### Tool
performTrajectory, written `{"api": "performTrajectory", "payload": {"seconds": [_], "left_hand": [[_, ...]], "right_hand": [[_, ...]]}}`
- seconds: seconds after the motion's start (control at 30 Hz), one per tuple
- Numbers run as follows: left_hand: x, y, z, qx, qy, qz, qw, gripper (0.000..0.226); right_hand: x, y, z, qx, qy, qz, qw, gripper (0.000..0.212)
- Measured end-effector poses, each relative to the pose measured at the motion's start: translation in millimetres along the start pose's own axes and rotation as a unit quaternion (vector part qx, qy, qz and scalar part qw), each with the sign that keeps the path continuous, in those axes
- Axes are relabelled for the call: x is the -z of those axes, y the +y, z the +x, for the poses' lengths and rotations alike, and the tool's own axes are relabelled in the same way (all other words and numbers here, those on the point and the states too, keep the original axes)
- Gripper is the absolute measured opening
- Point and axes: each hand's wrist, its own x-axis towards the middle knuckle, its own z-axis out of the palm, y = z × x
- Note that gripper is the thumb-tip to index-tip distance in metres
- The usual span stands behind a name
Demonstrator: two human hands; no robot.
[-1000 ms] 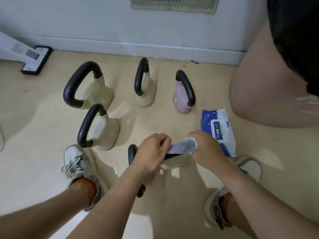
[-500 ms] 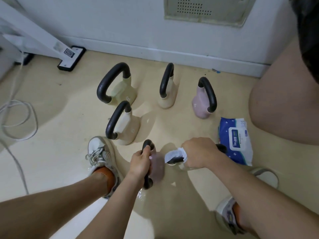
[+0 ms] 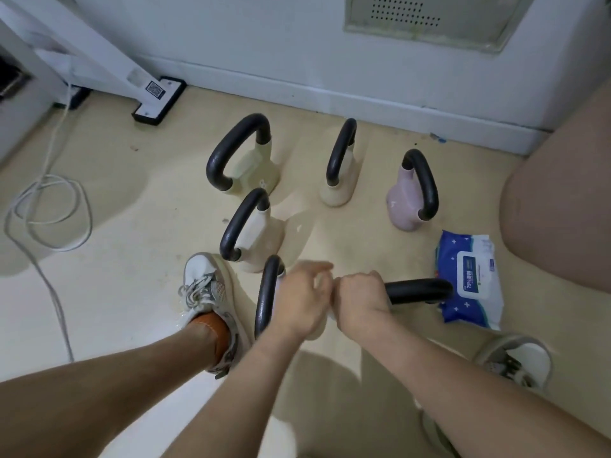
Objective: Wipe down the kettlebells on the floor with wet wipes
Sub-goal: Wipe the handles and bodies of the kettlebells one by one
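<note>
Between the left shoe (image 3: 206,285) and the right shoe (image 3: 519,357), low on the floor (image 3: 132,233), the right hand (image 3: 361,300) is closed as a fist round the inner end of a black handle (image 3: 417,290). The body of that kettlebell is hidden under the hands. The handle's long axis runs across the view, from the fist out toward the pack of wet wipes (image 3: 471,280); whether its far end touches the pack cannot be told. A sliver of white shows at the fist's lower edge and is taken for the wipe, though most of it is covered.

The left hand (image 3: 299,302) is held just beside the right, almost knuckle to knuckle, over a second handle (image 3: 265,292) whose axis runs away from the viewer. Its fingers are half bent and blurred, and whether anything is pinched cannot be told.

A stroke along the gripped handle is judged to come next. The bare length lies to the right of the fingers, so the right hand is the better placed.

Farther off, a pink kettlebell (image 3: 405,206) and three cream kettlebells (image 3: 340,186) stand upright and apart. The floor is pale, smooth and faintly stained. A white cable (image 3: 49,209) is coiled at the left, a wall (image 3: 264,44) closes the back, and another person's leg (image 3: 562,209) is near the pack.
</note>
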Motion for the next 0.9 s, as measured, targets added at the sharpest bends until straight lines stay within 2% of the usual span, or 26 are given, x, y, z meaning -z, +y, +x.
{"api": "performTrajectory", "payload": {"seconds": [0.03, 0.07, 0.2, 0.27, 0.37, 0.4, 0.53, 0.6, 0.7, 0.73, 0.8, 0.83, 0.9], "left_hand": [[-11.4, 7.4, -7.2, 0.054, -0.055, -0.096, 0.992, 0.024], [-22.0, 8.8, -14.1, 0.099, -0.075, -0.175, 0.977, 0.026], [-49.2, -2.0, -37.1, 0.175, -0.002, -0.298, 0.939, 0.038], [-61.2, -11.5, -46.5, 0.201, -0.004, -0.317, 0.927, 0.04], [-72.1, -29.5, -54.0, 0.185, -0.017, -0.302, 0.935, 0.037], [-73.8, -33.8, -55.0, 0.17, -0.016, -0.285, 0.943, 0.038], [-71.2, -30.9, -59.0, 0.094, 0.008, -0.214, 0.972, 0.044], [-66.9, -30.6, -49.6, 0.048, 0.009, -0.173, 0.984, 0.034], [-59.5, -33.0, -18.1, 0.018, -0.048, -0.133, 0.99, 0.02], [-57.7, -34.5, -9.6, 0.008, -0.07, -0.123, 0.99, 0.02], [-58.9, -36.6, -2.3, 0.0, -0.094, -0.111, 0.989, 0.016], [-63.4, -35.8, -3.7, 0.018, -0.09, -0.115, 0.989, 0.014], [-76.5, -26.1, -14.2, 0.076, -0.002, -0.162, 0.984, 0.026]], "right_hand": [[1.0, 4.5, -2.3, 0.012, 0.012, 0.001, 1.0, 0.023], [2.8, 9.1, -5.0, 0.028, 0.021, 0.006, 0.999, 0.025], [6.3, 19.2, -18.9, 0.097, 0.041, 0.056, 0.993, 0.034], [9.1, 25.7, -23.2, 0.121, 0.027, 0.098, 0.987, 0.036], [18.8, 50.5, -23.1, 0.103, -0.084, 0.23, 0.964, 0.052], [18.9, 60.9, -21.6, 0.094, -0.107, 0.281, 0.949, 0.048], [7.5, 89.3, -22.8, 0.064, -0.077, 0.396, 0.913, 0.028], [3.1, 92.1, -25.2, 0.044, -0.056, 0.422, 0.904, 0.025], [-1.8, 99.2, -25.4, -0.006, -0.032, 0.359, 0.933, 0.047], [-5.7, 104.0, -26.0, -0.037, -0.032, 0.361, 0.931, 0.051], [-15.9, 115.0, -28.6, -0.104, -0.016, 0.441, 0.891, 0.05], [-23.0, 119.2, -30.2, -0.149, 0.006, 0.499, 0.854, 0.045], [-34.8, 120.6, -31.9, -0.257, 0.046, 0.61, 0.749, 0.033]]}}
